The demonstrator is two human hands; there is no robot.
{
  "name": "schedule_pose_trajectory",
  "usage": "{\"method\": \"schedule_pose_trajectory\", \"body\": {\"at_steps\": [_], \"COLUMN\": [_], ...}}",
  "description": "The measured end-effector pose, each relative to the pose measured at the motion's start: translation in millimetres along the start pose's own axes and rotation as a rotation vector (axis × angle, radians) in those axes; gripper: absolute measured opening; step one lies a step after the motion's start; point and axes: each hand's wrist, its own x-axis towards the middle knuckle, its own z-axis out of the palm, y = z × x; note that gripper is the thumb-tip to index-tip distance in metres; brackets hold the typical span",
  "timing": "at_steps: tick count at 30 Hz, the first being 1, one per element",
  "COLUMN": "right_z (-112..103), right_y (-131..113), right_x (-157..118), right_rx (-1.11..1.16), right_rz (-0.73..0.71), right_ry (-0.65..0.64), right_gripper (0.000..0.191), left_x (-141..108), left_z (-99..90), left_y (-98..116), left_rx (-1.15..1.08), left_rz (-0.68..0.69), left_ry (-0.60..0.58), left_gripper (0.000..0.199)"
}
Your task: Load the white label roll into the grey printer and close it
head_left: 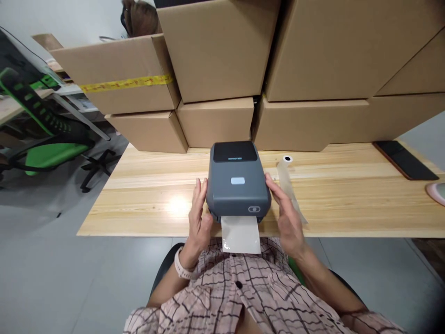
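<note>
A dark grey label printer (238,185) with a black window at its back and a light button on its lid stands on the wooden table near the front edge. From its front slot a blank white label strip (241,234) hangs out past the table edge. My left hand (200,220) lies along the printer's left side, fingers stretched, with a pale band on the wrist. Against the right side rests my right hand (289,220), its fingers also straight. Neither hand is wrapped around anything. The printer's lid is closed.
Right of the printer lies a small roll (287,159) with a translucent strip (289,188) unrolled toward me. A phone (405,160) and a pink-rimmed object (436,192) are at far right. Stacked cardboard boxes (215,55) line the back. A green chair (57,150) stands left; a person's head (142,18) shows behind.
</note>
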Motion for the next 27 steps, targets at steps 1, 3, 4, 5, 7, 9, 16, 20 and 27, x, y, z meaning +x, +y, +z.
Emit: {"method": "schedule_pose_trajectory", "body": {"at_steps": [1, 3, 4, 5, 7, 9, 16, 20, 27], "right_z": [-6.6, -17.0, -20.0, -21.5, -20.5, -17.0, -12.9, -4.8, 12.6], "right_y": [-5.2, -14.5, -18.0, -20.6, -22.5, -20.7, -6.7, -15.9, -15.8], "right_x": [11.5, 41.1, 58.5, 77.2, 116.5, 155.7, 243.8, 215.1, 163.2], "right_rx": [-0.051, -0.175, -0.233, -0.277, -0.324, -0.355, -0.397, -0.473, -0.696], "right_rz": [-0.040, -0.131, -0.181, -0.226, -0.301, -0.321, -0.265, -0.399, -0.220], "right_ry": [-0.025, -0.080, -0.100, -0.104, -0.067, 0.000, 0.086, 0.157, -0.756], "right_gripper": [0.068, 0.074, 0.078, 0.082, 0.084, 0.081, 0.075, 0.079, 0.090], "left_x": [12.1, 40.7, 55.9, 70.6, 95.2, 109.7, 101.1, 98.4, 100.1], "left_z": [-5.6, -15.1, -17.9, -19.1, -16.7, -10.4, 5.8, 6.6, -0.6], "left_y": [1.3, 0.8, -1.4, -4.8, -15.1, -27.8, -57.5, -53.9, -32.5], "left_rx": [0.016, -0.005, -0.030, -0.061, -0.162, -0.219, -0.297, -0.200, 0.289], "left_rz": [0.030, 0.092, 0.103, 0.095, 0.040, -0.076, -0.406, -0.376, -0.378], "left_ry": [-0.016, -0.034, -0.031, -0.017, 0.008, -0.086, -0.373, -0.361, -0.315], "left_gripper": [0.066, 0.061, 0.058, 0.054, 0.056, 0.073, 0.114, 0.105, 0.083]}}
